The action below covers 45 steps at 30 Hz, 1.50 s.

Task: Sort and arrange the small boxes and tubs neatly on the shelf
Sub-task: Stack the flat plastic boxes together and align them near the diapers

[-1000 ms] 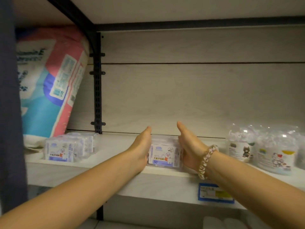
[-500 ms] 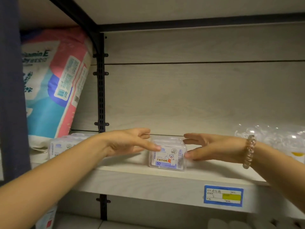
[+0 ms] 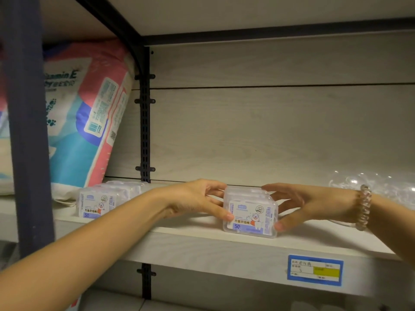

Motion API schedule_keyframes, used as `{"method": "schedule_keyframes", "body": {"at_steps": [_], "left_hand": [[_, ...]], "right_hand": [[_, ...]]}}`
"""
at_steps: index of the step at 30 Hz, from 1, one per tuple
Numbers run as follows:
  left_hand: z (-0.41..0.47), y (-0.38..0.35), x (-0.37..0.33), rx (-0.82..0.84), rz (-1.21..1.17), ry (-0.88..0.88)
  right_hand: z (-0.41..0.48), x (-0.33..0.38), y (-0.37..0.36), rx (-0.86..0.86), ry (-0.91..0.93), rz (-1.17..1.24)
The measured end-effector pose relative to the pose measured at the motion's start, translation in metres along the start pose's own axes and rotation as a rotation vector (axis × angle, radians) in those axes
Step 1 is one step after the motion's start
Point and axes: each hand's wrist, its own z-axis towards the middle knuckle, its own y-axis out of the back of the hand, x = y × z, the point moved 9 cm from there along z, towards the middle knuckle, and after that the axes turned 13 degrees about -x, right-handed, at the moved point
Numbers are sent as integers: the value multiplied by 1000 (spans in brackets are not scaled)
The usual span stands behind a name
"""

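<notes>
A row of small clear floss-pick boxes (image 3: 250, 215) with white and purple labels stands front to back on the pale wooden shelf (image 3: 202, 245), near its middle. My left hand (image 3: 197, 199) grips the row's left side, thumb at the front box's corner. My right hand (image 3: 310, 205), with a bead bracelet on the wrist, presses the row's right side. Both hands clasp the row between them. A second group of the same boxes (image 3: 101, 202) sits at the shelf's left end.
A large pink and blue soft pack (image 3: 76, 122) leans behind the left boxes. Clear plastic tubs (image 3: 386, 187) show at the far right, partly cut off. A black slotted upright (image 3: 145, 131) runs down the back panel. A blue price tag (image 3: 314, 270) is on the shelf edge.
My hands have closed in from flat, thumbs-up palms beside the boxes to fingers gripping both sides of the row. The view has shifted right and closer.
</notes>
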Motion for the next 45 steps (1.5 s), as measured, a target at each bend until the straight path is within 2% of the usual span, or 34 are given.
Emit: {"method": "schedule_keyframes", "body": {"at_steps": [6, 8, 11, 12, 15, 17, 19, 22, 28, 33, 36, 38, 41, 45], "left_hand": [[-5, -7, -8, -10, 83, 10], [-20, 10, -9, -64, 115, -19], [-58, 74, -15, -344, 67, -144], [-73, 101, -13, -453, 16, -176], [-111, 171, 14, -718, -131, -173], [-123, 202, 37, -852, -194, -140], [-126, 216, 54, -915, -247, -115], [-118, 217, 65, -856, -276, -111], [-104, 203, 74, -664, -373, -83], [-98, 201, 86, -664, -478, -20], [-83, 197, 100, -686, -579, 90], [-71, 181, 104, -621, -630, 175], [-45, 143, 107, -470, -676, 273], [-27, 97, 95, -290, -777, 370]], "right_hand": [[-13, -11, 8, 47, -62, -13], [-16, -2, 21, -11, -17, -21], [-14, 42, 46, -331, 142, 90], [-15, 63, 41, -382, 200, 125], [-8, 127, -14, -305, 306, 180], [6, 154, -56, -233, 283, 236], [30, 171, -97, -208, 229, 170], [77, 188, -142, -207, 172, 37], [131, 199, -172, -172, 110, -60], [128, 180, -159, -161, 8, -126], [107, 156, -137, -152, -55, -113], [92, 142, -125, -152, -82, -97], [72, 129, -115, -185, -127, 1], [59, 114, -113, -316, -183, 487]]}}
